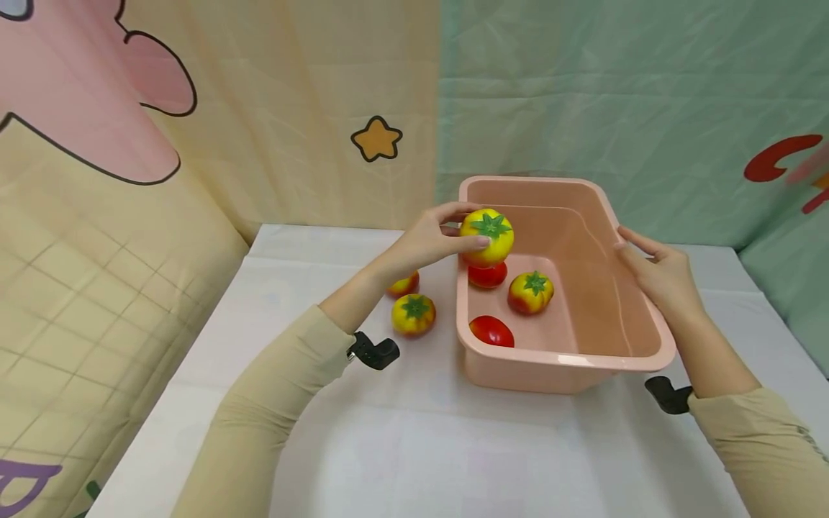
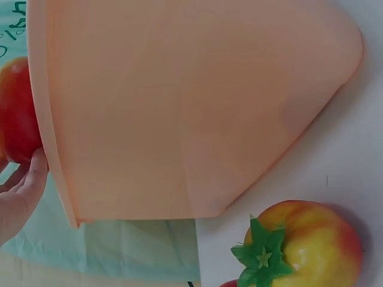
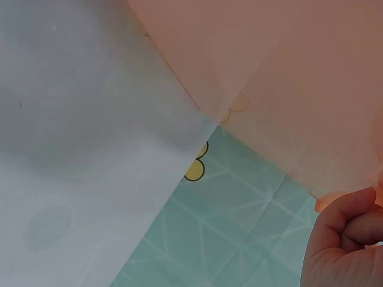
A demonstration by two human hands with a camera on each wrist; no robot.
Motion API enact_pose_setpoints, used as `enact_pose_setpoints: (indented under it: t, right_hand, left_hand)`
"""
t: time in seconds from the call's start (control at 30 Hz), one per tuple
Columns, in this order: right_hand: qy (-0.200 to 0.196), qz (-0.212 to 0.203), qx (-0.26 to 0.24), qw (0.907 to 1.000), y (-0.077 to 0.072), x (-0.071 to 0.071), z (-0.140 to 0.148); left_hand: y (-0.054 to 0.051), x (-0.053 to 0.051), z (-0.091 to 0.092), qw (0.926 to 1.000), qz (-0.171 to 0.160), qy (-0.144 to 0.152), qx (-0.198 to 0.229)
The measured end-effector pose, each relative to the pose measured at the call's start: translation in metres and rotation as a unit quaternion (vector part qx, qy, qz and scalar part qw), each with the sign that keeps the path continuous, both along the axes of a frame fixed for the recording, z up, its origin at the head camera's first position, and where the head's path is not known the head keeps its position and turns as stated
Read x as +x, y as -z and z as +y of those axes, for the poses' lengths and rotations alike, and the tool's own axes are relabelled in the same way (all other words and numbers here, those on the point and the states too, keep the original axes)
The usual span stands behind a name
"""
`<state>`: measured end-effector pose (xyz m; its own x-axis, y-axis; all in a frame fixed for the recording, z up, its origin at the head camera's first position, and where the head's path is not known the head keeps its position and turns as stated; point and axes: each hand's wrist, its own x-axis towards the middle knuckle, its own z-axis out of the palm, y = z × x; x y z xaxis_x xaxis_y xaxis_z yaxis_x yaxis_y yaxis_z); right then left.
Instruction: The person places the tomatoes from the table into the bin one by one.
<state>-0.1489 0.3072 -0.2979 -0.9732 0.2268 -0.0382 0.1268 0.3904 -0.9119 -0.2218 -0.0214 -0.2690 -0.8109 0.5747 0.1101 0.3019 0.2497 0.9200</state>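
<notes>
Yellow on top, a toy tomato [image 1: 497, 237] was clamped in the left grip [image 1: 437, 234] at the left rim of the plastic tub [image 1: 527, 375], probably raised to clear it, while the right grip [image 1: 663, 280] pinched the opposite rim, presumably for steadiness.

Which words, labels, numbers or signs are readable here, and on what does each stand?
No complete word is readable.
Yellow backdrop: purple mark, perhaps a letter, cut off.
Green backdrop: red C-like mark, possibly drawing; dark lettering in the left wrist view, cut off, unreadable.
Tomatoes, tub: no visible text.
</notes>
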Motion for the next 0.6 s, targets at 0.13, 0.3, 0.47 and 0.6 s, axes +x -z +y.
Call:
enact_pose_setpoints:
  t: [0.13,0.3,0.47,0.6]
  right_hand:
    - [0.002,-0.002,0.007,1.0,-0.001,0.001,0.0]
    - [0.001,-0.002,-0.014,0.9999,-0.001,0.001,0.001]
    - [0.003,-0.003,-0.023,0.9997,0.001,0.002,0.003]
    - [0.004,-0.005,-0.026,0.9997,0.001,0.003,0.004]
  left_hand:
    - [-0.002,-0.001,0.007,0.9999,0.009,0.002,-0.013]
    - [-0.003,-0.002,0.016,0.9993,0.024,0.015,-0.025]
    - [-0.004,-0.005,0.027,0.9985,0.032,0.03,-0.031]
    - [-0.004,-0.006,0.035,0.9974,0.043,0.034,-0.046]
